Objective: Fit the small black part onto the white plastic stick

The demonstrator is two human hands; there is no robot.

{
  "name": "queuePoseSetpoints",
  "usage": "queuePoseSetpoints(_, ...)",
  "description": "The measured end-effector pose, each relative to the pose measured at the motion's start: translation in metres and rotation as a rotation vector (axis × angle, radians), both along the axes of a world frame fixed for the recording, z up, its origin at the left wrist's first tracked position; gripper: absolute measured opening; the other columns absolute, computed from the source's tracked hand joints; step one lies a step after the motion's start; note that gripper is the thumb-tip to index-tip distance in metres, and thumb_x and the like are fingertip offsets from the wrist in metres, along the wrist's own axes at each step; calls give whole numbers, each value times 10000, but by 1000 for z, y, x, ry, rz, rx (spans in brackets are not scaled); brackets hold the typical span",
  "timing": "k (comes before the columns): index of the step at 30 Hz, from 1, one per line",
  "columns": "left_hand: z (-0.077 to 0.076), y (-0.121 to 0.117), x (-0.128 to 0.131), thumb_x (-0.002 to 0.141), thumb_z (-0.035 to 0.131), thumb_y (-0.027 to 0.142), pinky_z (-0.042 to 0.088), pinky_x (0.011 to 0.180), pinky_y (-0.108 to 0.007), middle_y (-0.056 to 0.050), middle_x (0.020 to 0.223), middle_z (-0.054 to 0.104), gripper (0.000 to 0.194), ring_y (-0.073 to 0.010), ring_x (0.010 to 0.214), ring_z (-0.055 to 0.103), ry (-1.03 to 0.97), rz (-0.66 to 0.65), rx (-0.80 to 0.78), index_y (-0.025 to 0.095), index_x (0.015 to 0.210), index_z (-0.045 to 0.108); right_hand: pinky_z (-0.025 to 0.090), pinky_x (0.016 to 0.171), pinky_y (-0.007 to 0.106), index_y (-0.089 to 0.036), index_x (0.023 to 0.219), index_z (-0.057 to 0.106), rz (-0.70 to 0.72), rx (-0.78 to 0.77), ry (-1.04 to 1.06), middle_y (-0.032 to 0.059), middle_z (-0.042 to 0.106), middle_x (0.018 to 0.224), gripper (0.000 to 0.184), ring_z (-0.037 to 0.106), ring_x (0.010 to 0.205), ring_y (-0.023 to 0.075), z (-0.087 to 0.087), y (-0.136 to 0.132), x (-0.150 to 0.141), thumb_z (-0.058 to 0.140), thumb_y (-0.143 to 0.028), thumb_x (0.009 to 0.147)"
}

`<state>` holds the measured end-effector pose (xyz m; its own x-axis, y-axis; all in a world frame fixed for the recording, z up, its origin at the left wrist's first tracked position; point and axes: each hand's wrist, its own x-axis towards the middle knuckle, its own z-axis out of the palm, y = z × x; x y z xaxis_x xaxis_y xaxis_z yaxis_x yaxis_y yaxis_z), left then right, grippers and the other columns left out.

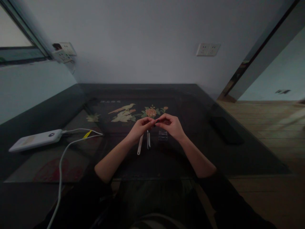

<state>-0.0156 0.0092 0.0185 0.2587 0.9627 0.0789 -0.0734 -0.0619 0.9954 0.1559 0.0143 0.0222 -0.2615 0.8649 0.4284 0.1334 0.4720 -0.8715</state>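
Observation:
My left hand (143, 126) and my right hand (171, 125) meet over the dark table. Fingers and thumbs on both are pinched together at the tips, around a small dark thing (154, 122) too small to name. Below my left hand lies a pale flat stick (140, 146) with a hole in its near end. Just right of it is a slim shiny tool (148, 140) with a curved end, its far part hidden by the fingers. A small clear piece, like a little plastic case (163, 135), lies under my right hand.
A white power bank (35, 140) with a white cable (60, 171) and yellow tag (87, 134) lies at left. Toward the right edge is a flat black object (226, 130). The table (143, 167) has a glossy top with a bird-and-flower picture, against a wall with sockets (208, 49).

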Motion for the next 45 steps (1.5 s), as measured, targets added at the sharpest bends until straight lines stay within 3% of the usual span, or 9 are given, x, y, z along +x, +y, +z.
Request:
queuePoseSetpoints(7, -2, 4, -2, 752, 603, 521, 429, 660, -261, -46, 804, 654, 399, -152, 746, 571, 213, 31, 56, 140, 851, 670, 437, 633, 273, -185, 794, 652, -121, 179, -233, 31, 623, 770, 119, 545, 674, 145, 2, -2, 1, 672, -301, 772)
queuePoseSetpoints(14, -1, 2, -2, 771, 615, 448, 431, 692, -271, -63, 895, 682, 339, -170, 819, 586, 282, -67, 51, 156, 927, 687, 405, 692, 271, -197, 839, 647, -93, 279, -445, 31, 599, 800, 85, 543, 757, 158, -1, -4, 2, 564, -216, 851)
queuePoseSetpoints(30, 4, 0, -1, 734, 677, 343, 437, 776, -295, -82, 1021, 681, 320, -188, 922, 603, 154, -43, -3, 151, 990, 656, 420, 725, 274, -203, 918, 634, -98, 328, -459, 39, 627, 868, 90, 573, 791, 162, 0, -5, 2, 568, -220, 858)
queuePoseSetpoints(36, 4, 0, 0, 706, 701, 299, 445, 830, -318, -90, 1026, 692, 330, -204, 949, 615, 106, -25, 19, 139, 991, 658, 437, 698, 263, -191, 949, 629, -103, 419, -428, 42, 644, 892, 117, 582, 765, 154, -2, -4, 1, 586, -174, 841)
queuePoseSetpoints(45, 5, -1, 1, 711, 699, 280, 448, 786, -298, -77, 983, 691, 277, -173, 891, 612, 95, -20, -4, 150, 954, 670, 441, 716, 265, -192, 938, 641, -139, 494, -452, 37, 647, 859, 112, 597, 790, 157, -4, -5, 1, 564, -176, 858)
